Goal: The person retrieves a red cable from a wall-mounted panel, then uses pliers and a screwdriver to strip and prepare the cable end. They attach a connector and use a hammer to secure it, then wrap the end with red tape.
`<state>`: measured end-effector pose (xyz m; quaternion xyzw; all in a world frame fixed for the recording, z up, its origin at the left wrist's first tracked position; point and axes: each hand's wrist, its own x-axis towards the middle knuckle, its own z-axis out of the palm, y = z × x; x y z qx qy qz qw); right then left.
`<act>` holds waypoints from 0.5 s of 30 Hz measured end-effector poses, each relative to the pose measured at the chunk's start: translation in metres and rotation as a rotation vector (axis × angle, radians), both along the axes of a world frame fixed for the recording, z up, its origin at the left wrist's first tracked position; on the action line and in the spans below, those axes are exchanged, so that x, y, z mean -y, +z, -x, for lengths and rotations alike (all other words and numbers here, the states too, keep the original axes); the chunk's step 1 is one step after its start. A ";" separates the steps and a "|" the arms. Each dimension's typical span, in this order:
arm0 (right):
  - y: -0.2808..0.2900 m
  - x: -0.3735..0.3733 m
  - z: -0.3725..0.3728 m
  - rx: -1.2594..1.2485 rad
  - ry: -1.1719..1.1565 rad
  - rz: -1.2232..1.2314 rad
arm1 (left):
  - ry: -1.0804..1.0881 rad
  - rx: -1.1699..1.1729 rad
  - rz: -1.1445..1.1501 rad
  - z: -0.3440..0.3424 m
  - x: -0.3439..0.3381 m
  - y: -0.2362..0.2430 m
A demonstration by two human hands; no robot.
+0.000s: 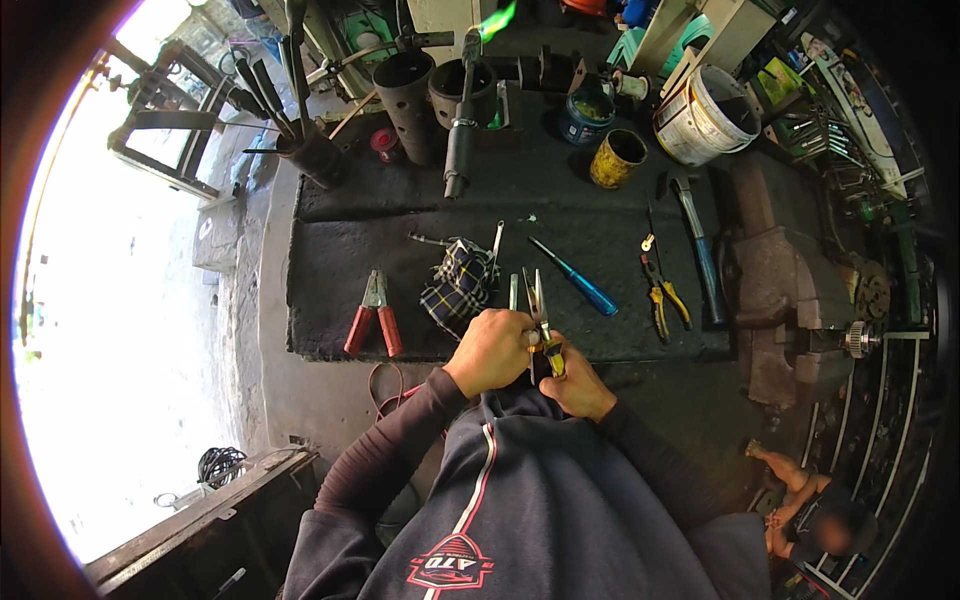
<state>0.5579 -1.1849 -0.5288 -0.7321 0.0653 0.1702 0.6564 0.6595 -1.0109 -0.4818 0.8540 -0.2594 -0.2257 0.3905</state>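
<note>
"Dark shirt (580,480) with a red-and-white stripe lies nearest us, just below both sets of fingers. What does the right hand (580,385) have?"

"Long-nosed pliers (553,352), yellow and black at the grip. Thumb and fingers are clamped on that grip, some of them hidden, and the 2 slim jaws point away beyond the fingers, slightly apart."

"And the left hand (491,350)?"

"Its fingers are curled closed, knuckles up, right beside the pliers. Whether they pinch the pliers or some small piece, I can't tell."

"What sits around the fingers?"

"Just beyond the left ones, a checked cloth (462,283); farther left, red-handled pliers (388,328). Ahead and right of the right ones, a blue screwdriver (592,287); past it, 1 yellow-handled tool (658,312) and then a hammer (703,245). All 5 rest on the black bench top (580,220)."
</note>
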 end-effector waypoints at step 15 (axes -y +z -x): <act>0.043 0.011 -0.021 -0.135 0.013 0.021 | 0.018 0.000 -0.002 -0.011 0.003 0.015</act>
